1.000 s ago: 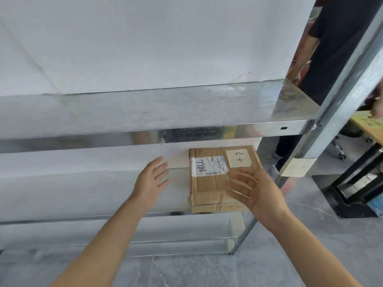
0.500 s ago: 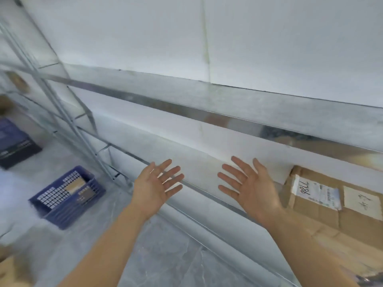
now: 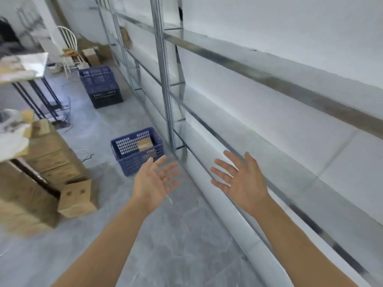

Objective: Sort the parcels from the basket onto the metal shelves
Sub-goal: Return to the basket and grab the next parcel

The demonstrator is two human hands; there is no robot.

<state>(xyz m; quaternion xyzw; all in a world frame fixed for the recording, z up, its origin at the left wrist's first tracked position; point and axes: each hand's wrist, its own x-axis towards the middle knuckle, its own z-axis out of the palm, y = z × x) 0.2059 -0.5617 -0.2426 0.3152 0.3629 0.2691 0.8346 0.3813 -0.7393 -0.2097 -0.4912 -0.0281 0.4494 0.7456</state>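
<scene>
Both hands empty, held out in front, palms facing each other. Left hand (image 3: 158, 180): fingers spread, slightly curled, holding nothing, over bare grey floor (image 3: 165, 235). Right hand (image 3: 241, 179): fingers spread wide, also holding nothing, in front of the front edge of a low shelf. Hands apart, not touching anything.

Blue plastic basket (image 3: 136, 151) sits on the floor just beside the foot of the shelf upright (image 3: 165, 79), beyond the left hand's fingertips. Cardboard parcels (image 3: 145, 145) lie inside it, toward its right side; at least two, exact count unclear. Basket's left half shows bare mesh bottom.

Metal shelves (image 3: 269, 75) run along the white wall on the right, several tiers. No parcels on the near tiers in view. Something brown sits on a far shelf bay near the top of frame, too blurred to name.

Second blue crate (image 3: 97, 79) stacked on a black crate (image 3: 107, 97) farther down the aisle, next to the shelf line. White wire-back chair (image 3: 69, 48) behind it with brown boxes near its legs.

Left edge: stack of cardboard boxes (image 3: 47, 162) on the floor, a smaller carton (image 3: 77, 198) leaning against the stack at its near corner. Black-legged table (image 3: 27, 65) behind, top cluttered, contents blurred.
</scene>
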